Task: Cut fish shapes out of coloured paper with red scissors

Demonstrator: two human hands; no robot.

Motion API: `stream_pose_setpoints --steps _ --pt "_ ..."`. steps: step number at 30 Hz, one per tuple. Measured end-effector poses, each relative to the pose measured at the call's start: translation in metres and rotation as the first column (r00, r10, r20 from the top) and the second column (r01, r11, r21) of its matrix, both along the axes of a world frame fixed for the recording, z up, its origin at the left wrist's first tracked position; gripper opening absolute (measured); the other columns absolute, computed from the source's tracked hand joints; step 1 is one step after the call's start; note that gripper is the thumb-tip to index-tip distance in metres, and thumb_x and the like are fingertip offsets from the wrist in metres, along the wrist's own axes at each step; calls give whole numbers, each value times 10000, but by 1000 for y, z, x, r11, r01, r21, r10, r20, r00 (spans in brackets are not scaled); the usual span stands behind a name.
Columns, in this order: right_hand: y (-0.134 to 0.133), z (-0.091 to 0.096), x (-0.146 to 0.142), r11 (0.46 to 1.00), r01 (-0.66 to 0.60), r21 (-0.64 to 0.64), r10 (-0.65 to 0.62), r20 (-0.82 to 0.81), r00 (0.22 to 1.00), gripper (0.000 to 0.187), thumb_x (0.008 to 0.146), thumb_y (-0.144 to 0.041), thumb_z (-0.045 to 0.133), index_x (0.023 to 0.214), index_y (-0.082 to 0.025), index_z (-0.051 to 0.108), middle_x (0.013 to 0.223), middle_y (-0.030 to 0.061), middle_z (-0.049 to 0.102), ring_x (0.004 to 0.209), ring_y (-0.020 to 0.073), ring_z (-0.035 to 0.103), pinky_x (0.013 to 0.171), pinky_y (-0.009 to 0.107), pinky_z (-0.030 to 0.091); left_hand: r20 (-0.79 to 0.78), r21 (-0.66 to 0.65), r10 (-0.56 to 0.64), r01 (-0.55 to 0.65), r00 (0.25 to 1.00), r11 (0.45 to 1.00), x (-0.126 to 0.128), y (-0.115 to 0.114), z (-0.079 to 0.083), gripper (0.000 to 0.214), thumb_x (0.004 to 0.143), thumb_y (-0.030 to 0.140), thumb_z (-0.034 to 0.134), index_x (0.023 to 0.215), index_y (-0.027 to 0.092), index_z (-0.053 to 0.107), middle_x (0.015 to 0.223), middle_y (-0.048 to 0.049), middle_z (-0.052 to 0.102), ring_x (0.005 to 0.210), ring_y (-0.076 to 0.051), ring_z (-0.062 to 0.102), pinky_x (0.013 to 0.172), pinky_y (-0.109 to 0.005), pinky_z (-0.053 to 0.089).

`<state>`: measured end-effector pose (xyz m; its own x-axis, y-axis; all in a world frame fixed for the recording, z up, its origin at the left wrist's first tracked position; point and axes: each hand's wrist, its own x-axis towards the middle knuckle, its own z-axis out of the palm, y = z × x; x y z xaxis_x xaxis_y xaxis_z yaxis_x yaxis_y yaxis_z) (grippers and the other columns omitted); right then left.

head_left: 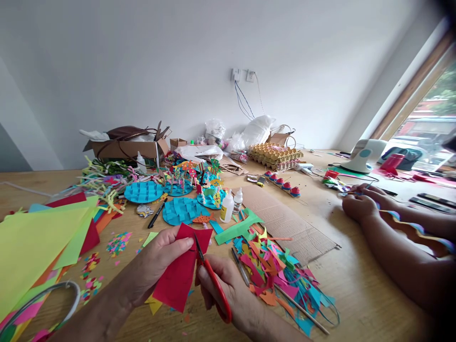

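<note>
My left hand (156, 261) pinches a folded red paper sheet (178, 275) and holds it up over the wooden table (356, 289). My right hand (228, 289) is wrapped round red-handled scissors (213, 280), whose blades bite into the paper's upper right edge. Just to the right of my hands lies a heap of coloured paper scraps (278, 275).
Yellow-green paper sheets (39, 242) lie at the left. Blue paper discs (181, 209) and two glue bottles (228, 206) stand ahead on the table, beside flat cardboard (285, 223) and egg trays (274, 154). Another person's hands (359, 204) work at the right.
</note>
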<state>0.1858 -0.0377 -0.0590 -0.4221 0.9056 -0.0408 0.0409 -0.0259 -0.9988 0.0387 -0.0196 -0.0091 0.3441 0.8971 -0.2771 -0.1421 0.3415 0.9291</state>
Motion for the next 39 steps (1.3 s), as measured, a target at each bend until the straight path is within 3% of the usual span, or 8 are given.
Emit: stream_pose_setpoints --steps 6,20,23,28,33,39 --pt "1 -3 1 1000 -6 24 5 36 999 540 757 -698 402 649 -171 448 442 -61 407 363 54 341 328 149 230 23 10 -24 24 999 1000 1 1 -7 140 686 289 687 706 166 625 516 45 610 420 -69 511 402 -141 350" --pt "2 -6 1 999 18 39 -19 25 999 567 736 -723 411 587 -176 415 420 -65 394 350 42 322 326 148 222 14 82 -66 65 998 995 -2 1 -9 152 723 297 665 746 159 605 636 5 642 541 -111 563 523 -200 440" --pt "1 -6 1 1000 8 29 -7 -10 1000 561 732 -720 426 610 -173 430 421 -67 394 349 43 320 329 149 225 11 121 -79 77 997 990 -2 2 -10 164 720 300 672 783 154 631 661 -11 667 563 -125 580 536 -213 453" --pt "3 -10 2 1000 5 -3 -5 -64 998 548 721 -711 456 603 -176 447 395 -70 397 320 46 309 313 157 206 52 78 -119 115 992 990 -2 6 -12 214 716 303 678 867 153 662 707 -33 699 595 -149 615 563 -241 483" --pt "9 -19 7 996 -83 -45 77 -109 991 590 727 -710 447 481 -175 450 369 -46 422 309 51 319 327 181 204 58 49 -90 88 994 995 1 6 -16 141 727 279 676 806 163 674 672 -30 713 579 -164 638 569 -266 511" --pt "14 -26 9 987 -153 53 162 -315 935 589 789 -652 413 453 -173 477 380 -22 435 344 78 389 387 205 286 86 45 -13 9 996 999 8 6 -19 144 664 290 732 750 178 702 621 -9 712 577 -163 640 566 -252 525"
